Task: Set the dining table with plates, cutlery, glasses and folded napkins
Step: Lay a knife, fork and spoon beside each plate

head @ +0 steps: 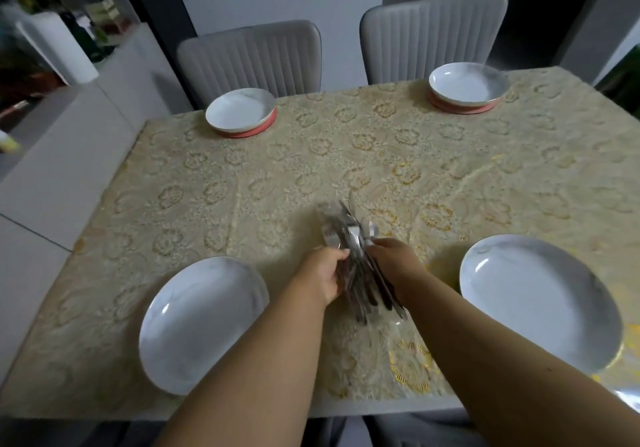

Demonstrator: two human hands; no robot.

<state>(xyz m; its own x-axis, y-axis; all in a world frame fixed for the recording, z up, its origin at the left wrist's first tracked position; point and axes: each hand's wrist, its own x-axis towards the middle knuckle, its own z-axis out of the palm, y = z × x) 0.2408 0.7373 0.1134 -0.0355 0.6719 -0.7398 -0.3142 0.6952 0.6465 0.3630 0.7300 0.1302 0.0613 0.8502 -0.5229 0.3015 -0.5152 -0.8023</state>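
A bundle of metal cutlery (356,259) with dark handles sits between my two hands, just above the patterned tablecloth (277,183) near the front middle. My left hand (325,273) grips the bundle from the left. My right hand (394,263) holds it from the right, fingers pinching near the tines. Four white plates stand at the corners: front left plate (197,325), front right plate (540,304), far left plate (240,110) on a red mat, far right plate (467,84) on a red mat.
Two grey ribbed chairs (249,58) (433,31) stand behind the far edge of the table. A white counter (69,124) with a paper-towel roll (59,51) runs along the left. The table's near edge is close to my body.
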